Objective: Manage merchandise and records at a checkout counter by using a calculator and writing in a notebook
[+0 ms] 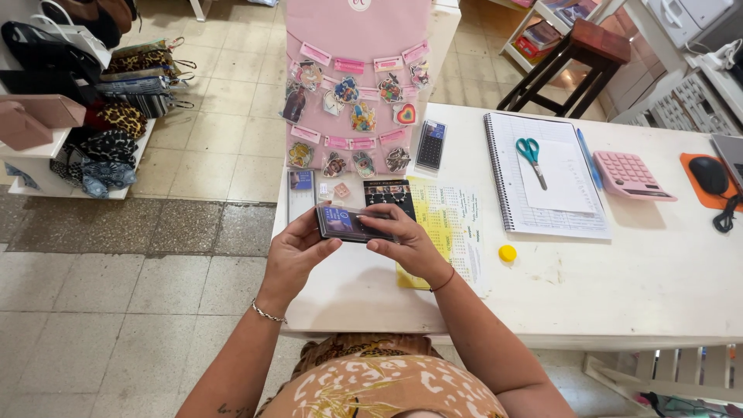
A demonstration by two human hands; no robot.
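Observation:
Both my hands hold a small dark rectangular card (345, 223) above the left end of a white table (619, 286). My left hand (294, 251) grips its left end from below. My right hand (406, 241) pinches its right end, with fingers over the top. Just beyond the card lie a black card of earrings (389, 192), a blue-topped card (300, 190) and a small pink item (341, 190). A yellow printed sheet (451, 224) lies under my right hand. A pink display board (354, 77) with colourful stickers stands at the table's far edge.
A spiral notebook (520, 205) carries loose paper and teal-handled scissors (531, 156). A pink calculator (631, 176), a black mouse (708, 175) on an orange pad and a yellow cap (507, 253) lie to the right. A dark calculator (431, 145) leans by the board. Shelves of bags (116, 101) stand left, a wooden stool (576, 58) behind.

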